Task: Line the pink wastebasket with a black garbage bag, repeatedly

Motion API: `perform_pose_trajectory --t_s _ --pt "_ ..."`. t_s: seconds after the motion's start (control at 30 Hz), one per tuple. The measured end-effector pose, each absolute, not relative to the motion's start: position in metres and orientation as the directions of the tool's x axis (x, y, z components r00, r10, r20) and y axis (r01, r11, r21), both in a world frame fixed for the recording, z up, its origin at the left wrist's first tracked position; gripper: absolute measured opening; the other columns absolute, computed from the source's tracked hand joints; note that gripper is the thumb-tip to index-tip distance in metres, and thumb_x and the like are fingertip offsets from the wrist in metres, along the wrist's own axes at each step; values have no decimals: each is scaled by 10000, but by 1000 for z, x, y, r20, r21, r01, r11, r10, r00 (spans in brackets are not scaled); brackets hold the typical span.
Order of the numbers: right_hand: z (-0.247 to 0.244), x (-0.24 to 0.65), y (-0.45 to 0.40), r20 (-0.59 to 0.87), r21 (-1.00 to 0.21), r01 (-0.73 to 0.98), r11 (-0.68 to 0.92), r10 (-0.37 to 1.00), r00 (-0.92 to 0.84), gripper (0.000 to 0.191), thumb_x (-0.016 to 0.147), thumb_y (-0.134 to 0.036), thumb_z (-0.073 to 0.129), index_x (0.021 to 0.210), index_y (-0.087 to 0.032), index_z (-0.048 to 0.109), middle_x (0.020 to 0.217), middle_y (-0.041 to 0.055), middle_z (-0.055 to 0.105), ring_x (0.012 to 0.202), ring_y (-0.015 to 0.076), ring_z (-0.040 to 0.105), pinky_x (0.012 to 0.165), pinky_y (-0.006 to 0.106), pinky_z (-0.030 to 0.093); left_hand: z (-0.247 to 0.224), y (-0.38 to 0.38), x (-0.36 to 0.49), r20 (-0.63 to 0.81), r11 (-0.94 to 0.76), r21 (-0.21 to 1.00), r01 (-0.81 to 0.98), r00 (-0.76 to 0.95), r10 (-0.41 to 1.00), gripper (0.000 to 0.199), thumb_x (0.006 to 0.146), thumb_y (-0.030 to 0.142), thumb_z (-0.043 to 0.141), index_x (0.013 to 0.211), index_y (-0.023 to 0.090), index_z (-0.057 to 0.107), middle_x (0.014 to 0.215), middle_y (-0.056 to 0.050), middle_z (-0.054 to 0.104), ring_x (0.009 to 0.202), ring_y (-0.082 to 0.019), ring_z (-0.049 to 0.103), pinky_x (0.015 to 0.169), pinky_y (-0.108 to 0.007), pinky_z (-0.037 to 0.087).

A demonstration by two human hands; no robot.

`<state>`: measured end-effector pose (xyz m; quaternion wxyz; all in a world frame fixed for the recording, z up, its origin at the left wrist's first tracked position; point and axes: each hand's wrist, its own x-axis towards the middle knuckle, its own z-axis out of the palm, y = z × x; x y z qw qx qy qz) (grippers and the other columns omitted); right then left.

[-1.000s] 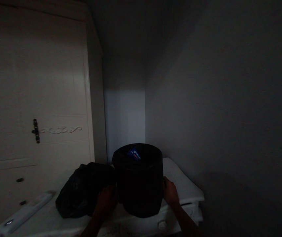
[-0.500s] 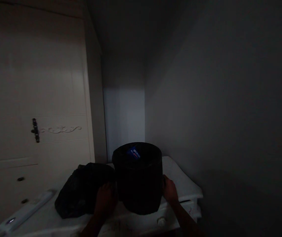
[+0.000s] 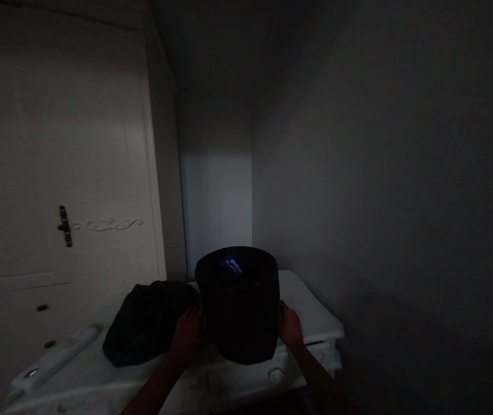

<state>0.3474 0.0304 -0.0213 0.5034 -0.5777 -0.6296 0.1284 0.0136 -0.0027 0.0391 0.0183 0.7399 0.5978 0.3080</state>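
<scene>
A black cylindrical container point(image 3: 242, 323) with a blue label point(image 3: 231, 264) at its top stands upright over the front part of a white dresser top point(image 3: 302, 305). My left hand point(image 3: 188, 337) grips its left side, fingers curled. On the opposite side my right hand point(image 3: 290, 324) is closed against the wall of the container, its fingertips partly hidden behind it. Just left of the container lies a crumpled black plastic bag point(image 3: 147, 325), close beside my left hand. Dim light hides the container's details and whether its base touches the dresser.
A long white object point(image 3: 60, 357) lies on the dresser's left end. A pale wardrobe point(image 3: 108, 144) with a dark handle point(image 3: 64, 226) rises behind on the left. The grey wall point(image 3: 380, 202) runs along the right. A round drawer knob point(image 3: 276, 376) sticks out in front.
The whole view has shifted slightly, with the dresser, bag and container a little higher in it. My hands keep the same hold on the container's sides.
</scene>
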Motion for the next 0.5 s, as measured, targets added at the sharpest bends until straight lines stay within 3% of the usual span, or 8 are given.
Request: perform_pose_trajectory --t_s 0.07,0.13,0.2,0.27,0.4,0.5 --pt "-17 345 26 536 -803 448 393 805 255 499 985 -563 353 1016 -198 692 958 130 777 878 274 727 794 345 534 30 -6 19 386 -269 739 618 -60 921 453 882 322 557 1310 191 627 1403 -163 653 1366 -328 548 1151 -496 403" --pt "-11 341 21 553 -833 284 475 738 387 523 976 -599 402 1111 -181 687 1080 141 768 1002 280 711 886 372 546 21 -10 22 200 -155 965 213 -210 957 483 877 393 585 1329 225 587 1461 -153 610 1391 -323 539 1118 -493 454" --pt "-4 339 16 548 -826 162 541 700 458 526 968 -598 469 1233 -187 660 1226 143 734 1145 285 676 970 397 538 18 -14 24 -25 0 994 -106 -235 972 453 870 410 595 1292 246 585 1428 -156 628 1315 -328 613 1042 -513 518" --pt "4 336 9 566 -801 79 594 707 424 530 943 -577 552 1324 -215 622 1340 137 686 1204 281 655 983 400 549 22 -20 24 -112 60 966 -252 -200 973 371 877 413 567 1210 255 617 1322 -153 687 1186 -319 698 977 -522 560" --pt "23 334 -5 608 -775 12 632 742 283 619 877 -488 683 1435 -256 550 1469 138 601 1136 259 685 913 371 597 45 -29 23 70 -135 956 -261 -244 967 280 848 431 597 1061 268 676 1143 -130 751 1112 -316 726 962 -524 573" --pt "37 337 -11 624 -777 64 627 751 214 597 911 -403 624 1480 -261 516 1483 134 590 1120 242 688 924 378 601 57 -40 31 168 -235 946 -224 -281 945 391 790 472 688 1119 261 679 1180 -120 745 1189 -329 683 1018 -515 547"
